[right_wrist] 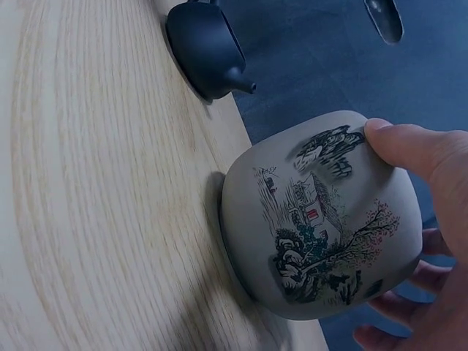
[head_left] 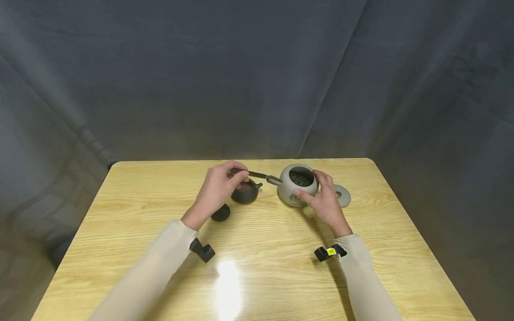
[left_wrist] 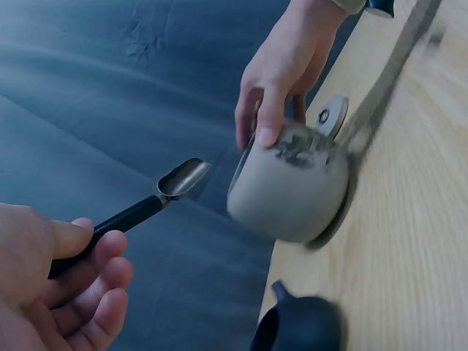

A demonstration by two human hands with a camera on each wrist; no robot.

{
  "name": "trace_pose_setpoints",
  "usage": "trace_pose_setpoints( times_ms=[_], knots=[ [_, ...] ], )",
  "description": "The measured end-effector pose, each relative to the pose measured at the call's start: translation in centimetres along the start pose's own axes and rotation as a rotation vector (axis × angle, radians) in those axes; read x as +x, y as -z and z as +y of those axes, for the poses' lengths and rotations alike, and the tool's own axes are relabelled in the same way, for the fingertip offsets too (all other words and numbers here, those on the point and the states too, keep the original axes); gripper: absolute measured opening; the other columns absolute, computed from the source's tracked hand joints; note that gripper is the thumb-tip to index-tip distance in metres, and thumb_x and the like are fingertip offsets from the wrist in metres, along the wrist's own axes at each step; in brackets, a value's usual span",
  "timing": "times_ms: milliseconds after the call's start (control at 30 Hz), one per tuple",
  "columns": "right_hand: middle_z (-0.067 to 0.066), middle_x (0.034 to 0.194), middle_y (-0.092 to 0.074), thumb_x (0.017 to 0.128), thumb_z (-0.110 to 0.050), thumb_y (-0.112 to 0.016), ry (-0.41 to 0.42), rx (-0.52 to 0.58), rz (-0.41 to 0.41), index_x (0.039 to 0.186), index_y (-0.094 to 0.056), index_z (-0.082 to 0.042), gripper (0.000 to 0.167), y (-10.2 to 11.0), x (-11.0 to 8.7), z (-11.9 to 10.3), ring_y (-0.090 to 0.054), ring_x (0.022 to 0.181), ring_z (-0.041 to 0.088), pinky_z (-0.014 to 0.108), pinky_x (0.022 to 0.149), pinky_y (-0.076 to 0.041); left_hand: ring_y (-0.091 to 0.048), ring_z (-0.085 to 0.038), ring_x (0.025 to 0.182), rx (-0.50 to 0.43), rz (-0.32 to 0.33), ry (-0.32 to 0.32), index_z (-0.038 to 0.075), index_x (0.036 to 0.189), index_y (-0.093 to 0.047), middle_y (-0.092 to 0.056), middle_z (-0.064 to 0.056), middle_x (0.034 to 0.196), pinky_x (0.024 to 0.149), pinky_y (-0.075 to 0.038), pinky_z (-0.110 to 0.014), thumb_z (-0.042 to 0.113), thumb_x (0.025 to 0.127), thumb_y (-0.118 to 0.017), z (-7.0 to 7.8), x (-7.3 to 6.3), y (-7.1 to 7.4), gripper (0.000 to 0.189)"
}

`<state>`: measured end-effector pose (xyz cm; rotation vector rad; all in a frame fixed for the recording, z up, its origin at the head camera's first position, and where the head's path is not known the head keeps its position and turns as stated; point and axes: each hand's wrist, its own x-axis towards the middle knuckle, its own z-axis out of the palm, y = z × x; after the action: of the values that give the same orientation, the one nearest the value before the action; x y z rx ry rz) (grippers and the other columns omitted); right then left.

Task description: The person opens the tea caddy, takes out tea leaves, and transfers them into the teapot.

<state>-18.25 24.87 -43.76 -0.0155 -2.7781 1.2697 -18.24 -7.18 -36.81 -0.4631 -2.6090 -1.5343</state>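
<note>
A: What is held by the left hand (head_left: 214, 187)?

B: The dark handle of a small metal-tipped scoop (left_wrist: 135, 213) is pinched between thumb and fingers, and its shiny bowl is held in the air near the jar, apart from it.

A: And by the right hand (head_left: 326, 204)?

B: A round grey ceramic jar (right_wrist: 322, 227), painted with a house and a tree, is gripped near its mouth by thumb and spread fingers. Dark loose leaves (head_left: 301, 178) are contained in it. Whether its base rests fully on the light wooden table (head_left: 273, 249) cannot be told.

A: What else is seen?

B: A round black teapot (head_left: 245, 195) is placed left of the jar, a small black round lid (head_left: 221, 213) nearer the person. A flat grey disc lid (head_left: 344, 196) is partly hidden behind the right hand.
</note>
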Motion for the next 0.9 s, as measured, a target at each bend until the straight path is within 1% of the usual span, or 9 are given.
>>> trace_pose_setpoints(
  times_ms=[100, 200, 333, 433, 500, 633, 767, 867, 900],
  knots=[
    [0.023, 0.169, -0.030, 0.091, -0.040, -0.085, 0.010, 0.006, 0.002, 0.163, -0.037, -0.003, 0.095, -0.1, 0.1, 0.0, -0.039, 0.153, 0.047, 0.066, 0.125, -0.034, -0.072, -0.014, 0.075, -0.041, -0.026, 0.024, 0.010, 0.122, -0.074, -0.081, -0.005, 0.101, 0.069, -0.061, -0.032, 0.021, 0.108, -0.065, 0.2, 0.3, -0.9, 0.020],
    [0.023, 0.168, -0.030, 0.090, -0.039, -0.086, 0.012, 0.012, 0.005, 0.163, -0.037, -0.003, 0.094, -0.2, 0.1, 0.0, -0.039, 0.154, 0.046, 0.066, 0.126, -0.033, -0.070, -0.015, 0.075, -0.062, -0.053, 0.039, 0.010, 0.128, -0.072, -0.081, -0.005, 0.104, 0.067, -0.058, -0.029, 0.020, 0.110, -0.061, 0.5, 0.6, -1.5, 0.023],
    [0.022, 0.169, -0.030, 0.091, -0.040, -0.086, 0.014, 0.017, 0.003, 0.163, -0.036, -0.004, 0.095, -0.3, 0.1, 0.0, -0.037, 0.155, 0.045, 0.065, 0.127, -0.032, -0.070, -0.014, 0.073, -0.049, -0.073, 0.032, 0.010, 0.131, -0.071, -0.081, -0.004, 0.105, 0.065, -0.054, -0.025, 0.018, 0.110, -0.060, 1.1, 1.2, -2.2, 0.025],
    [0.021, 0.169, -0.030, 0.091, -0.041, -0.085, 0.013, 0.022, 0.003, 0.164, -0.036, -0.004, 0.095, -0.2, 0.1, 0.0, -0.037, 0.156, 0.044, 0.065, 0.127, -0.032, -0.071, -0.013, 0.073, -0.012, -0.076, -0.007, 0.009, 0.131, -0.070, -0.081, -0.004, 0.105, 0.065, -0.054, -0.026, 0.018, 0.111, -0.059, 1.5, 2.0, -2.7, 0.025],
    [0.020, 0.169, -0.030, 0.091, -0.042, -0.085, 0.011, 0.025, 0.005, 0.164, -0.037, -0.005, 0.095, -0.2, 0.2, 0.1, -0.037, 0.156, 0.044, 0.065, 0.127, -0.032, -0.072, -0.013, 0.073, 0.012, -0.078, -0.035, 0.008, 0.131, -0.070, -0.081, -0.006, 0.106, 0.067, -0.056, -0.027, 0.019, 0.111, -0.059, 1.6, 2.5, -3.2, 0.026],
    [0.020, 0.170, -0.029, 0.091, -0.042, -0.085, 0.003, 0.025, 0.006, 0.164, -0.036, -0.005, 0.095, -0.2, 0.2, 0.2, -0.036, 0.156, 0.044, 0.064, 0.127, -0.033, -0.073, -0.014, 0.074, 0.071, -0.088, -0.055, 0.009, 0.131, -0.070, -0.081, -0.003, 0.108, 0.068, -0.057, -0.027, 0.023, 0.111, -0.060, 1.7, 3.5, -4.2, 0.027],
    [0.021, 0.169, -0.029, 0.091, -0.041, -0.085, 0.006, 0.025, 0.009, 0.164, -0.037, -0.004, 0.095, -0.2, 0.1, 0.2, -0.037, 0.156, 0.043, 0.064, 0.126, -0.034, -0.066, -0.014, 0.071, 0.160, -0.106, -0.062, 0.010, 0.130, -0.071, -0.081, 0.000, 0.110, 0.060, -0.048, -0.028, 0.027, 0.111, -0.059, 2.1, 4.1, -5.3, 0.028],
    [0.022, 0.169, -0.030, 0.091, -0.039, -0.086, 0.015, 0.026, 0.016, 0.163, -0.038, -0.004, 0.094, -0.2, 0.1, 0.2, -0.038, 0.155, 0.043, 0.063, 0.126, -0.034, -0.060, -0.013, 0.068, 0.239, -0.118, -0.078, 0.011, 0.129, -0.072, -0.081, -0.002, 0.110, 0.058, -0.043, -0.027, 0.029, 0.110, -0.061, 2.3, 4.4, -6.1, 0.028],
    [0.022, 0.168, -0.031, 0.091, -0.039, -0.086, 0.016, 0.025, 0.017, 0.163, -0.038, -0.004, 0.094, -0.2, 0.1, 0.2, -0.038, 0.155, 0.043, 0.063, 0.126, -0.034, -0.059, -0.012, 0.067, 0.272, -0.119, -0.088, 0.012, 0.129, -0.072, -0.081, -0.002, 0.110, 0.059, -0.043, -0.027, 0.029, 0.110, -0.062, 2.3, 4.5, -6.3, 0.028]
  ],
)
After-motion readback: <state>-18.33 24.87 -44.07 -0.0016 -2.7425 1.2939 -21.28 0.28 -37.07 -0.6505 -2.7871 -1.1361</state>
